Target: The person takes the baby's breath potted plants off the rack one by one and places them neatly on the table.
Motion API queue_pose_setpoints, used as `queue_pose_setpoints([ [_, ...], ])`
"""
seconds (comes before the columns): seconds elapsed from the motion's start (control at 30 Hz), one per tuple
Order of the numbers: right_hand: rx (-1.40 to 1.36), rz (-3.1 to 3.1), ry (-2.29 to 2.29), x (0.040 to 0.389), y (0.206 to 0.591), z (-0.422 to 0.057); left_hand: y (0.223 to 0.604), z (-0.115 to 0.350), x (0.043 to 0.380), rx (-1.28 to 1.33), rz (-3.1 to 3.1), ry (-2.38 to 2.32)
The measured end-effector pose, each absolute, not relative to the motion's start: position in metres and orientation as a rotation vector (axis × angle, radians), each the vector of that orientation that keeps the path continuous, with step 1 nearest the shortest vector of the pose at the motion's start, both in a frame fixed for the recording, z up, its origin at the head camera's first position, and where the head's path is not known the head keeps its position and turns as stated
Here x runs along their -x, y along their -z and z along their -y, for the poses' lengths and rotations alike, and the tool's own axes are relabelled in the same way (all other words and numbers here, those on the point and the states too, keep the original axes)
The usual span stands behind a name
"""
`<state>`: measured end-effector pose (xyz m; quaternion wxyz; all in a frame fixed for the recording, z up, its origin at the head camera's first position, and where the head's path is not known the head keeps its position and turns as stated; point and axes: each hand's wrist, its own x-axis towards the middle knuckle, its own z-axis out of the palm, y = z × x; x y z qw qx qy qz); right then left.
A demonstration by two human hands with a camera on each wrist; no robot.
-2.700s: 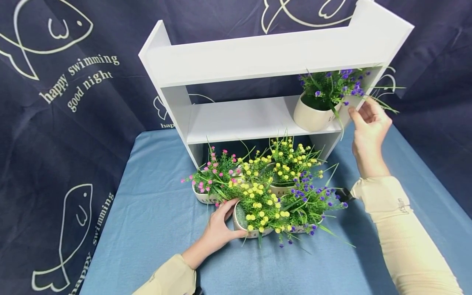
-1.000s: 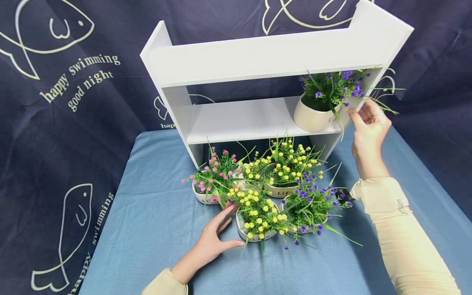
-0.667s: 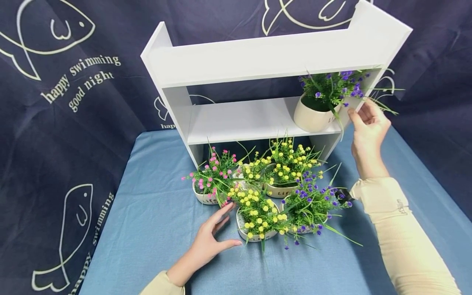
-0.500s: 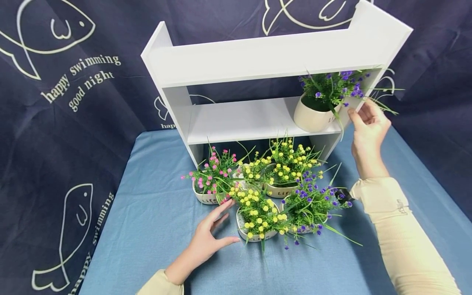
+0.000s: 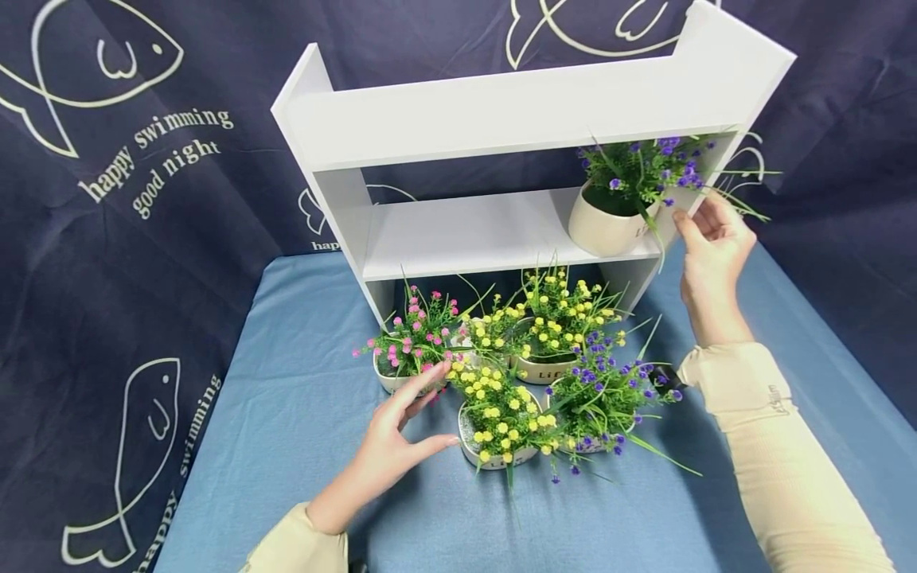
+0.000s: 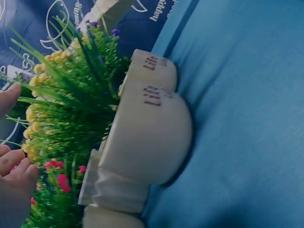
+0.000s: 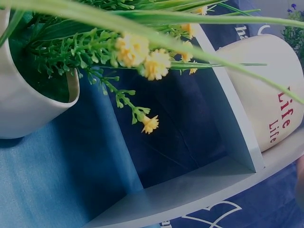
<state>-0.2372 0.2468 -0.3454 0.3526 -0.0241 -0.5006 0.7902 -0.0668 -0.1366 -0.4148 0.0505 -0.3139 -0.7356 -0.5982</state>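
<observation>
My left hand [image 5: 387, 438] is spread beside the front potted plant with yellow flowers [image 5: 501, 426], its thumb tip near the white pot's left rim. Its fingertips overlap the pink-flowered potted plant [image 5: 411, 342] behind. In the left wrist view the fingers [image 6: 14, 161] lie at the left edge, beyond the yellow blooms. At the right my right hand [image 5: 716, 255] grips the side panel of the white shelf [image 5: 501, 115], thumb inside and fingers around its outer side. Beside that thumb, a purple-flowered potted plant [image 5: 605, 227] stands on the middle board.
A second purple-flowered potted plant [image 5: 602, 390] stands right of the front yellow one. Behind are a larger yellow-flowered pot [image 5: 548, 372] and a smaller yellow-flowered plant [image 5: 494, 326]. All stand on a blue tablecloth [image 5: 301, 350] before a dark fish-print curtain [image 5: 136, 302].
My left hand has come off the front yellow-flowered pot and shifted left and up toward the pink flowers. That pot sits slightly lower in view than at first. The right hand keeps its place.
</observation>
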Motion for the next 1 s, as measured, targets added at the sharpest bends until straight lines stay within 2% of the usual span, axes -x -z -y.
queue_pose_setpoints([
  [0.47, 0.075, 1.288, -2.056, 0.237, 0.345, -0.246, 0.372, 0.131, 0.087, 0.881, 2.384, 1.730],
  [1.0, 0.066, 1.304, -2.044, 0.236, 0.345, -0.246, 0.324, 0.090, 0.107, 0.938, 2.512, 1.601],
])
